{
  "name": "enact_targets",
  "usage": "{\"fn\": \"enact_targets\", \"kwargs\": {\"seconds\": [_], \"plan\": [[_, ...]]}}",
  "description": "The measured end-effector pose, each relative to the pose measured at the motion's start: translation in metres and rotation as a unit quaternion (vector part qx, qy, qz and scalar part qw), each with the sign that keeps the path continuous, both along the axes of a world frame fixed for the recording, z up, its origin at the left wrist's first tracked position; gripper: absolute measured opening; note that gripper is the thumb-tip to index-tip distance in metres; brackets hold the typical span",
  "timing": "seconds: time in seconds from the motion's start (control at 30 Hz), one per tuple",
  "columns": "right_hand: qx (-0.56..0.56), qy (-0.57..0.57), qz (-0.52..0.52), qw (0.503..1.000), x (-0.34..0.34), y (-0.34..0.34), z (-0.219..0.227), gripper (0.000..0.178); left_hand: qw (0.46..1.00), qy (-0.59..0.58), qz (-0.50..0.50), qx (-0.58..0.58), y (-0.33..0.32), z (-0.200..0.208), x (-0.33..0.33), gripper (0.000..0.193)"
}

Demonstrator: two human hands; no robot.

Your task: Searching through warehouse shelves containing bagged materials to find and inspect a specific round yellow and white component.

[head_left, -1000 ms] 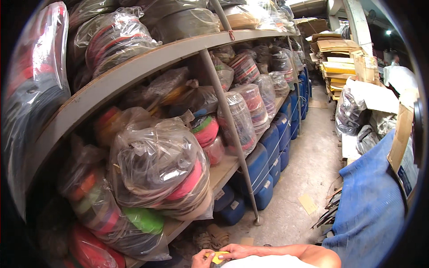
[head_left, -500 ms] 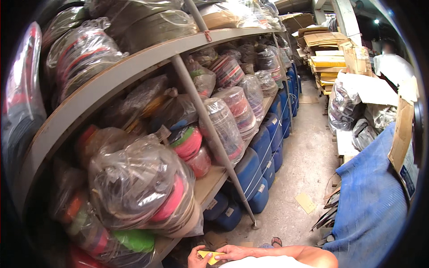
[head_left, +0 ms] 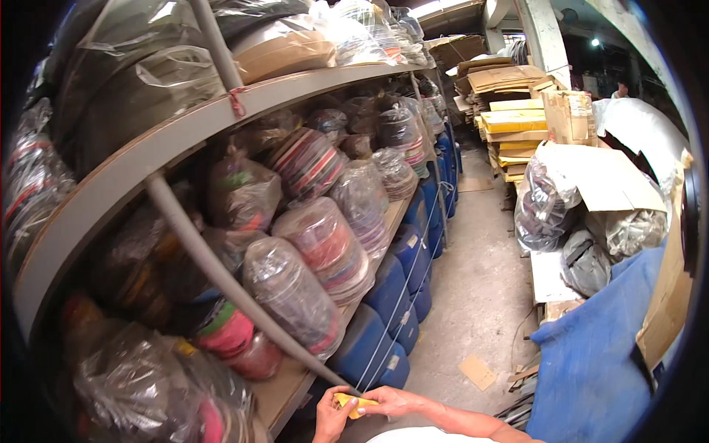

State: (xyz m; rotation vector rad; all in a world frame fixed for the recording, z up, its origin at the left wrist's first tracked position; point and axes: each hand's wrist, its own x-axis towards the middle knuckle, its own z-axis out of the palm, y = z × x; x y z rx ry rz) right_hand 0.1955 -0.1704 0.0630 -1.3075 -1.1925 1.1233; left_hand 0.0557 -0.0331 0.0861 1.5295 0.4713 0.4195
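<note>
Low in the head view, my left hand (head_left: 330, 415) and my right hand (head_left: 391, 401) meet around a small, flat yellow piece (head_left: 346, 401). Its kind I cannot make out; it looks like folded card or sheet. The fingers of both hands are closed on it, the left at its near-left side and the right at its right. Just past my hands runs a grey shelf post (head_left: 244, 299), with blue plastic drums (head_left: 360, 343) beyond it under the shelf.
Shelves on the left hold clear-bagged rolls of coloured bands (head_left: 321, 247). A concrete aisle (head_left: 458, 303) with a scrap of cardboard (head_left: 478, 372) runs ahead. On the right are a blue sheet (head_left: 591, 347), black bags (head_left: 587, 260) and stacked cardboard (head_left: 509, 77). A person (head_left: 622, 90) is partly visible beyond.
My view has moved forward along the aisle, so the shelves and bags shift left and nearer. Both hands still hold the yellow piece, now seen slightly higher.
</note>
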Motion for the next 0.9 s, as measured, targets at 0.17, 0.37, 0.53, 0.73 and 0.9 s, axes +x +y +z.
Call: {"fn": "enact_targets", "kwargs": {"seconds": [0.17, 0.37, 0.53, 0.73, 0.9], "plan": [[-0.047, -0.102, -0.111, 0.988, 0.097, -0.03, 0.024, 0.034, 0.982, -0.073, -0.07, -0.157, -0.011, -0.014, 0.114, 0.043], [-0.065, -0.083, -0.186, 0.977, 0.195, -0.044, 0.038, 0.036, 0.958, -0.039, -0.145, -0.245, -0.009, -0.039, 0.229, 0.026], [-0.086, -0.097, -0.173, 0.976, 0.3, -0.037, 0.025, 0.036, 0.968, -0.047, -0.093, -0.226, -0.011, -0.063, 0.326, 0.018], [-0.103, -0.112, -0.144, 0.978, 0.434, -0.021, 0.046, 0.033, 0.977, -0.073, -0.075, -0.184, 0.003, -0.037, 0.446, 0.02], [-0.063, -0.092, -0.127, 0.986, 0.516, -0.009, 0.068, 0.03, 0.985, -0.117, -0.031, -0.123, 0.002, -0.001, 0.517, 0.016]]}}
